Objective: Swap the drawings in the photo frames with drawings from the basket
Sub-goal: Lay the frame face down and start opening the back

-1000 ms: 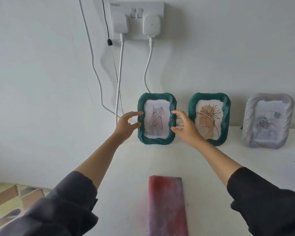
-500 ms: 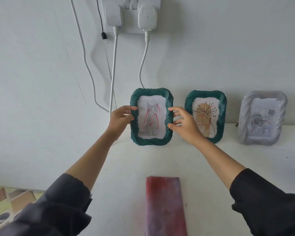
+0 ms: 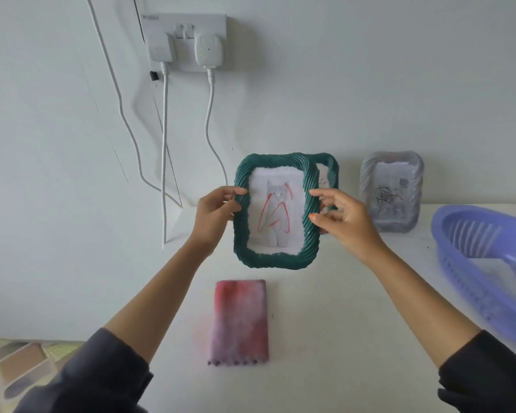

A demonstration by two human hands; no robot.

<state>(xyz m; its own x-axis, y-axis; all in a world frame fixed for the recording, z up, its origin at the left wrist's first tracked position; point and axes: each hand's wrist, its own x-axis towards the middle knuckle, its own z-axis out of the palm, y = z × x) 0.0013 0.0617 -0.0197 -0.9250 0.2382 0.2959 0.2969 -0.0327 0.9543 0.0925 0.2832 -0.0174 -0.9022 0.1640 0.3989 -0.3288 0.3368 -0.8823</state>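
Progress looks early: left hand [image 3: 215,213] and right hand [image 3: 347,223] hold the green frame [image 3: 276,261] raised above the counter [image 3: 325,308], fingers clamped on its two side edges, the cat drawing [image 3: 276,210] not yet out. The second green frame [image 3: 333,174] and the grey frame [image 3: 390,192] hold their drawings; the basket [image 3: 471,281] sits at right.

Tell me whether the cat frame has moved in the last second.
Yes. The cat frame has lifted off the table and shifted right, now covering most of the second green frame it stood left of.

Soft even daylight, faint shadows, slight motion blur, wide-angle edge distortion
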